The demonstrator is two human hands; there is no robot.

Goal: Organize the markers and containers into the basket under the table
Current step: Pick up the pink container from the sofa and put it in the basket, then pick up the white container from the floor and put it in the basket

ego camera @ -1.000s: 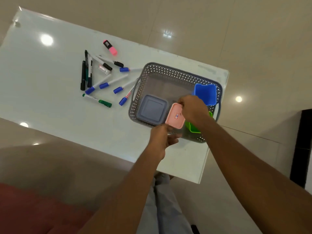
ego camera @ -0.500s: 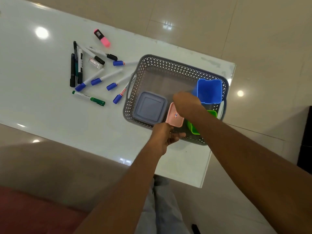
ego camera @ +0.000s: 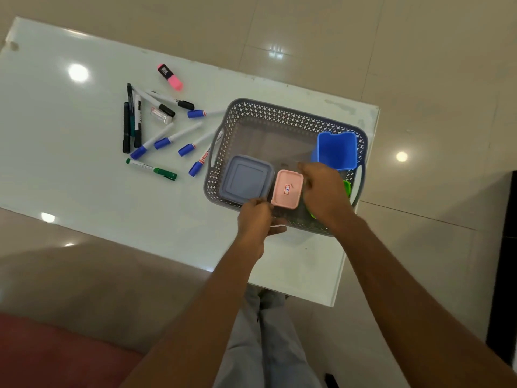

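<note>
A grey lattice basket (ego camera: 279, 113) stands on the white table (ego camera: 84, 191) at its right end. Inside it are a grey lidded container (ego camera: 246, 180), a pink container (ego camera: 288, 187), a blue cup (ego camera: 337, 149) and a green container (ego camera: 347, 187), the last mostly hidden by my right hand. My right hand (ego camera: 324, 189) curls against the pink container's right edge. My left hand (ego camera: 256, 219) grips the basket's near rim beside the pink container's corner, thumb outside the wall. Several markers (ego camera: 165, 141), a green one (ego camera: 152, 169) and a pink highlighter (ego camera: 170, 77) lie left of the basket.
A small clear piece (ego camera: 161, 115) lies among the markers. The table's right edge (ego camera: 361, 219) runs close by the basket, with tiled floor beyond. My legs (ego camera: 265, 345) show below the table's near edge, and a reddish seat (ego camera: 42, 354) is at lower left.
The pink container has gone from tilted in both hands to lying flat between the grey and green containers. My left hand slipped back to the basket's near rim.
</note>
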